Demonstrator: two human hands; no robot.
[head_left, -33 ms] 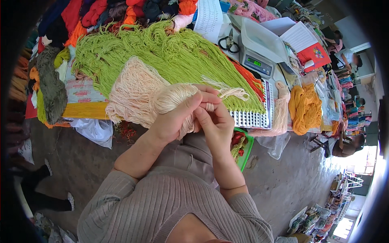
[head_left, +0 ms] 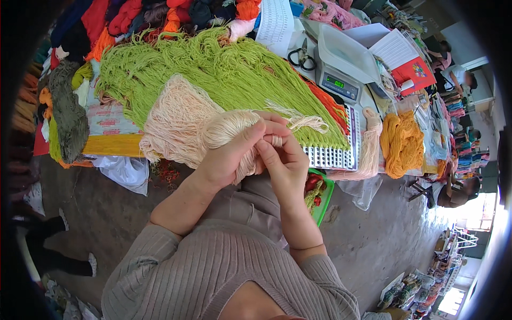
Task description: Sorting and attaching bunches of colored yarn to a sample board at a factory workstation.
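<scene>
A thick skein of pale peach yarn (head_left: 184, 120) spreads from the table edge toward me, its gathered end bulging between my hands. My left hand (head_left: 234, 152) wraps round that bundled end, thumb lying over the top. Opposite it, my right hand (head_left: 282, 154) pinches a small wrapped loop of the same yarn between thumb and fingers, close to the left fingertips. Below the left hand a few strands hang down. Beneath the skein lies a broad spread of lime green yarn (head_left: 213, 69). A short cream yarn bundle (head_left: 304, 121) rests on the green, just beyond my right hand.
To the right stand a digital scale (head_left: 338, 80) with a clear tray, black scissors (head_left: 302, 57), a peach skein (head_left: 369, 138) and orange-yellow yarn (head_left: 401, 141). A perforated white card (head_left: 341, 154) lies at the table edge. Below sits a green basket (head_left: 326, 200). Several people are farther off.
My hands and the skein hold the same position. At the far left, the other person's dark-clad leg and foot have shifted slightly.
</scene>
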